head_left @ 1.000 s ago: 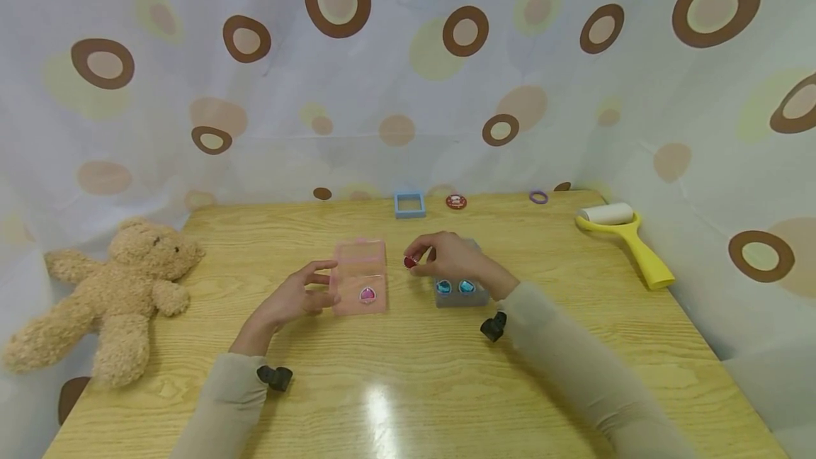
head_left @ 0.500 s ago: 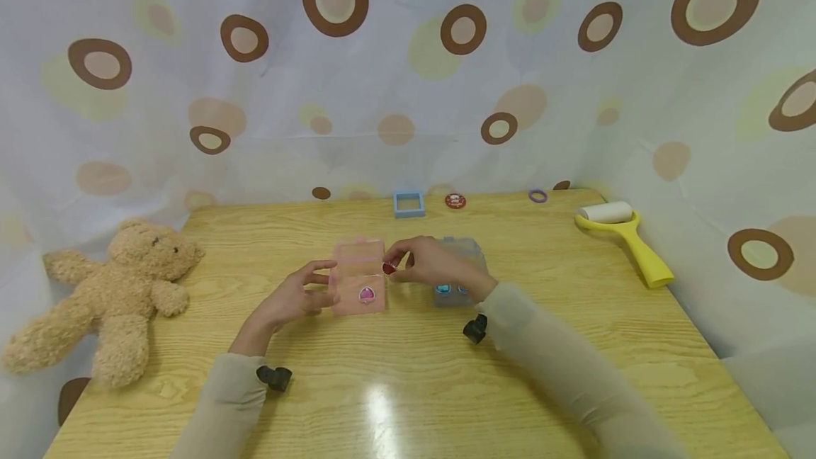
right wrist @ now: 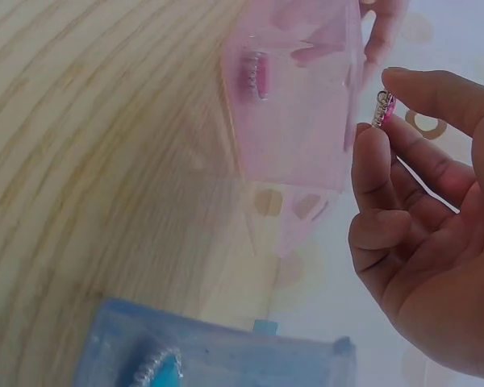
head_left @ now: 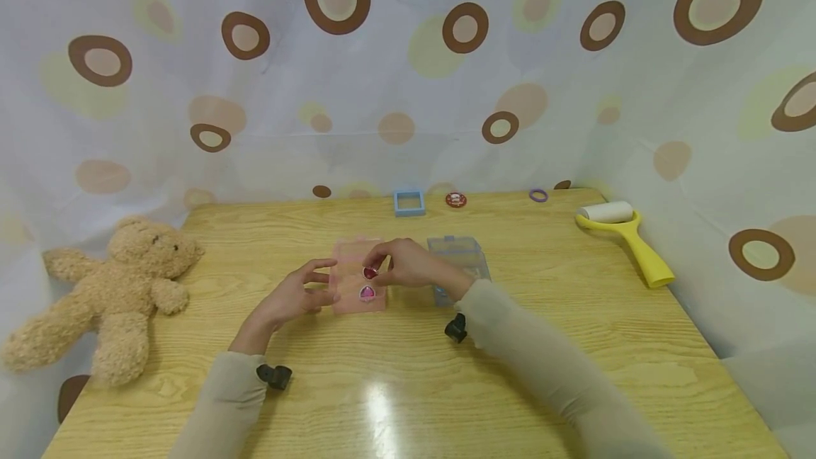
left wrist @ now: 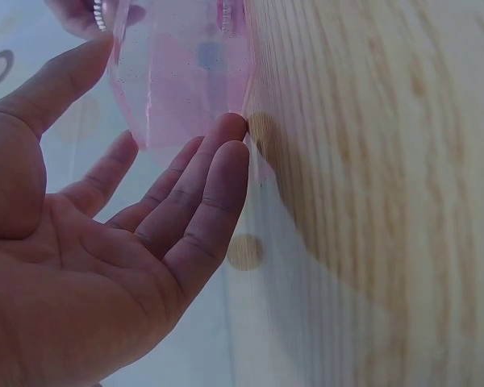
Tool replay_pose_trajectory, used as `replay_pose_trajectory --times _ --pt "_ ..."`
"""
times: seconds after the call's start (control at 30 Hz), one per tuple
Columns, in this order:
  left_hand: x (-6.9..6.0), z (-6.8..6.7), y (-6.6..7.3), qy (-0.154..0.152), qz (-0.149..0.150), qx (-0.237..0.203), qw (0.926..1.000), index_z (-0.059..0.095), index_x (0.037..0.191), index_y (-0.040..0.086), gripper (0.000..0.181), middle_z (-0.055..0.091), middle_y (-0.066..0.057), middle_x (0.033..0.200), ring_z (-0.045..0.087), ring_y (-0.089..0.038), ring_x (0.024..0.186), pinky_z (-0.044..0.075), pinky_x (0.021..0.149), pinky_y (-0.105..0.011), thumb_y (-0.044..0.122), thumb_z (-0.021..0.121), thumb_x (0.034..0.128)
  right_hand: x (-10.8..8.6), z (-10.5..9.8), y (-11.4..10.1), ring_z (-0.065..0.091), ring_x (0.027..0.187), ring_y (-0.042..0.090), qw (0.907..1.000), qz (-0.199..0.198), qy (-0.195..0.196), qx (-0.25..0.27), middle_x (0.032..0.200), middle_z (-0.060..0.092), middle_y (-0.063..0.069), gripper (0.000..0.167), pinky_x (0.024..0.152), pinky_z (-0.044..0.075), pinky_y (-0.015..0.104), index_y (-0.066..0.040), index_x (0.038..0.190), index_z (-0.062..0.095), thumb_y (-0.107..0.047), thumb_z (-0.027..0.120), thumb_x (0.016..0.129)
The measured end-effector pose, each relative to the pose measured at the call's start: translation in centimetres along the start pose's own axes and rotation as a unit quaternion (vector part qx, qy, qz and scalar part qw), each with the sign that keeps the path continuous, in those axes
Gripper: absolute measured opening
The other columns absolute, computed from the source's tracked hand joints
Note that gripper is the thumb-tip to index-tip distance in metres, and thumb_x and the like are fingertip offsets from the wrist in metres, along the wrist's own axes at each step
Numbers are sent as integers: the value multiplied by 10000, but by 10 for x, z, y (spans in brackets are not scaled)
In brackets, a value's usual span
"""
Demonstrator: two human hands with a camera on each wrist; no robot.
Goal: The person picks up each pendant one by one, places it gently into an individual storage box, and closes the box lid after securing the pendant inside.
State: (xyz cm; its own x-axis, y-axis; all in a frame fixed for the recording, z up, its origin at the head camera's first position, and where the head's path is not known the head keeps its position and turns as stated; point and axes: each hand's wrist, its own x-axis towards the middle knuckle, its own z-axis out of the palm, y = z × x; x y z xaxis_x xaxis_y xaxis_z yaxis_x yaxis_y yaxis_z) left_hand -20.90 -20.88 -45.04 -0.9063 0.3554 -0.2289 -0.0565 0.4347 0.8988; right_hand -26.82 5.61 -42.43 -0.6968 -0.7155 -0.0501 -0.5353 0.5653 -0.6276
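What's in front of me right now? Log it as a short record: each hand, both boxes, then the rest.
Right hand: pinches a reddish gem over the pink box
Left hand: fingers relaxed at the pink box's left side; contact unclear
Pink box: open, one pink gem inside
Blue-gray box: open, right of the pink box, at least one blue gem inside
Left side: teddy bear
Back edge: blue frame, red disc, purple ring
Right side: yellow-handled roller

wood-grain table (head_left: 344, 395) bearing teddy bear (head_left: 121, 289), pink box (head_left: 349, 304), blue box (head_left: 454, 248), square frame (head_left: 409, 212), red disc (head_left: 455, 200), purple ring (head_left: 538, 200), roller (head_left: 631, 232)
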Motion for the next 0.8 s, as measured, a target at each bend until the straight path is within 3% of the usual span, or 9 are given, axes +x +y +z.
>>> replay_pose_trajectory --times 0.2,0.43,0.8 --pt "0 0 0 -3 -4 66 10000 284 1564 127 724 412 -288 1479 605 -390 1205 547 943 -526 216 681 965 6 8 2 630 854 118 9999 73 -43 -91 1065 713 -21 238 739 505 258 -160 1139 708 -184 707 902" --pt "1 -1 0 -20 -15 49 10000 282 1564 125 734 417 -294 1475 613 -403 1199 546 944 -521 234 687 961 10 13 3 645 974 162 9997 244 -87 -29 1051 716 -27 247 827 510 287 -141 1123 716 -167 731 878" --pt "1 0 1 14 4 10 10000 295 1557 115 739 423 -294 1470 602 -395 1202 551 937 -520 223 702 950 17 19 2 629 867 85 9989 322 -266 -194 987 742 -50 232 782 512 233 -147 1095 735 -174 763 867"
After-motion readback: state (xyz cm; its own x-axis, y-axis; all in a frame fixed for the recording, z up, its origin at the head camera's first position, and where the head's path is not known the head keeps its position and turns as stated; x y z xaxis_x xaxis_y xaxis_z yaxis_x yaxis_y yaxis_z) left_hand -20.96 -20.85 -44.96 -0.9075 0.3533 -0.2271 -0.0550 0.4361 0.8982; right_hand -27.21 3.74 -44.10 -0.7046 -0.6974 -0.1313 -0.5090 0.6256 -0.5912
